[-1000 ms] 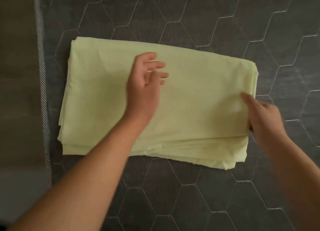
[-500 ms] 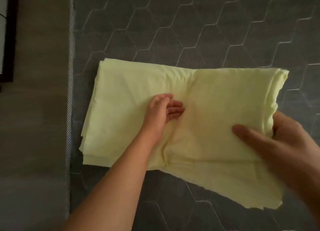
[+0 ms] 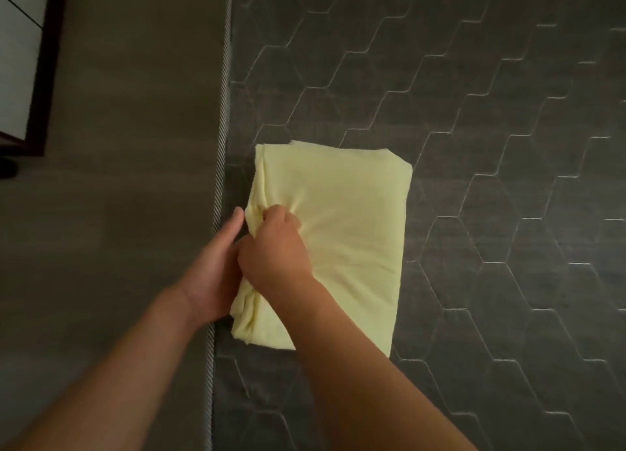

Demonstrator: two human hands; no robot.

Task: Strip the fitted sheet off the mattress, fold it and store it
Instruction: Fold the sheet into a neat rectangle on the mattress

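Head view, folded sheet [image 3: 338, 230] on dark mattress [image 3: 474, 112] (hexagon quilting), corded edge [image 3: 222, 146]

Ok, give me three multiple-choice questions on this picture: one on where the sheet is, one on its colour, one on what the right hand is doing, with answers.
1. Where does the sheet lie?
A) on the mattress, near its left edge
B) on the floor
C) in a drawer

2. What colour is the sheet?
A) white
B) pale yellow
C) blue

3. What is the right hand doing?
A) hovering clear of the sheet
B) lying flat on the mattress
C) gripping bunched cloth at the sheet's left side

Answers:
1 A, its left side sits close to the mattress edge.
2 B, it shows pale yellow against the dark quilting.
3 C, the cloth puckers around the curled fingers.
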